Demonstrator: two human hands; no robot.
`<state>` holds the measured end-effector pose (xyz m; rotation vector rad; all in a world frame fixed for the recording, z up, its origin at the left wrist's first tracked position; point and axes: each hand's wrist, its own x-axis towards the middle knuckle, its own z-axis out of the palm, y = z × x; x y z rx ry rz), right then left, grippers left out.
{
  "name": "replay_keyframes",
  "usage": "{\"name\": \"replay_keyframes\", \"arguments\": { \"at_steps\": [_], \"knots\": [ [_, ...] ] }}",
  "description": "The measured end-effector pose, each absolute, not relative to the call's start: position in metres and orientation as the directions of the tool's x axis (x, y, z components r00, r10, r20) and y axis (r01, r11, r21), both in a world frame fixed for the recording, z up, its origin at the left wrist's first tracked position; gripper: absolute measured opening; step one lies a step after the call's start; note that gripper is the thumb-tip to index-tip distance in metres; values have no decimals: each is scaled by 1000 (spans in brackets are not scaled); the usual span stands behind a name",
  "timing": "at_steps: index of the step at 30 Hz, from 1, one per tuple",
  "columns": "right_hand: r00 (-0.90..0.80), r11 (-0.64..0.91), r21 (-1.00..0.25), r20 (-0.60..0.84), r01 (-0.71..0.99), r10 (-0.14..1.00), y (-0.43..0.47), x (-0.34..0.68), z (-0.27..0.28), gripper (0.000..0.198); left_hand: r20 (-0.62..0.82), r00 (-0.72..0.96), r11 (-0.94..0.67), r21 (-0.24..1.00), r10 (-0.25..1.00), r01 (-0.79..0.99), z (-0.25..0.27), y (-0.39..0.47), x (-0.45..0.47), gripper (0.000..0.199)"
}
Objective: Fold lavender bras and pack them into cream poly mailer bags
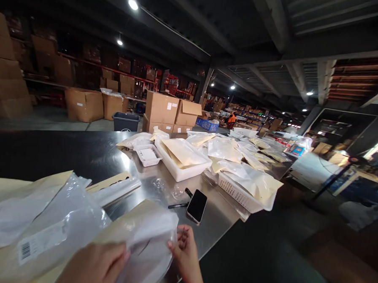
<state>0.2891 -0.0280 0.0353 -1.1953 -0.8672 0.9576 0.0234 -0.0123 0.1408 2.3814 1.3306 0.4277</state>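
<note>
My left hand [96, 265] and my right hand [185, 251] both grip a clear plastic bag with white and tan contents [146, 236] at the near edge of a steel table [80, 152]. The left hand clutches its left side, and the right hand's fingers pinch its right edge. A second clear bag with a barcode label [41, 239] lies just left of the held one, on tan envelopes [3, 186].
A black phone [197, 205] and a black pen [178, 205] lie beyond my right hand. White trays of envelopes [183, 158] and a white basket [240, 195] crowd the table's far right. Cardboard boxes [160, 108] and a grey bin [126, 121] stand behind. Open floor lies to the right.
</note>
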Motion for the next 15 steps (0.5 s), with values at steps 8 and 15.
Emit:
{"name": "replay_keyframes", "arguments": {
  "at_steps": [8,15],
  "knots": [
    [349,322,-729,605,604,716,-55,256,54,11,414,456,-597,329,788,732,166,7,24,42],
    [213,-67,-953,-133,-294,968,-96,198,67,60,437,415,-598,481,798,642,186,18,22,39]
  ]
}}
